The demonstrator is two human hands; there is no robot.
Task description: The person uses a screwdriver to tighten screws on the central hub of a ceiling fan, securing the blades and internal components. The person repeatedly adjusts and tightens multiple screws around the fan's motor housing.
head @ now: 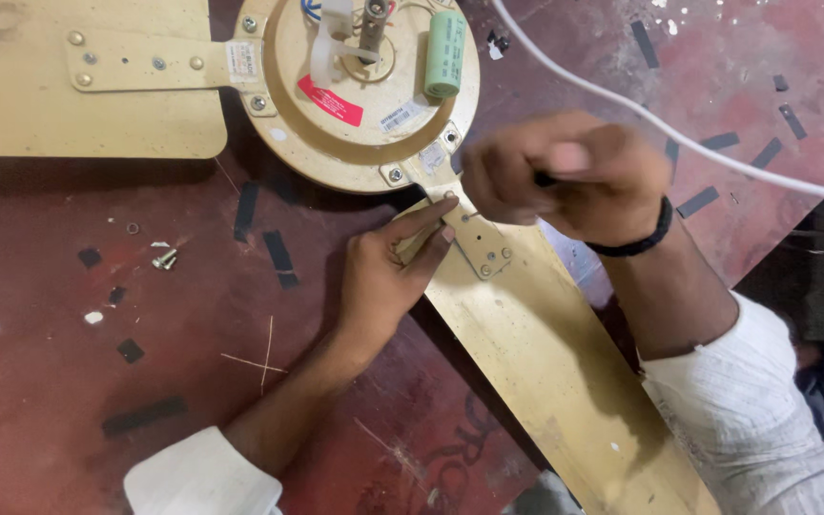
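Gold fan [364, 105] lies on red table [50, 401], far middle. One blade [545, 362] runs near-right from fan hub.

Left hand [383, 277] rests on blade's left edge, fingers straight and open, holding nothing, fingertips [445, 203] touching bracket [474, 234] by hub.

Right hand [565, 176] over bracket, curled tight into fist round dark tool handle; tool tip hidden. Black band [641, 238] on right wrist.

Green tube [443, 52] sits on hub. White cord [698, 143] crosses far right. Loose screws [164, 257] on table, left, well apart from hands.
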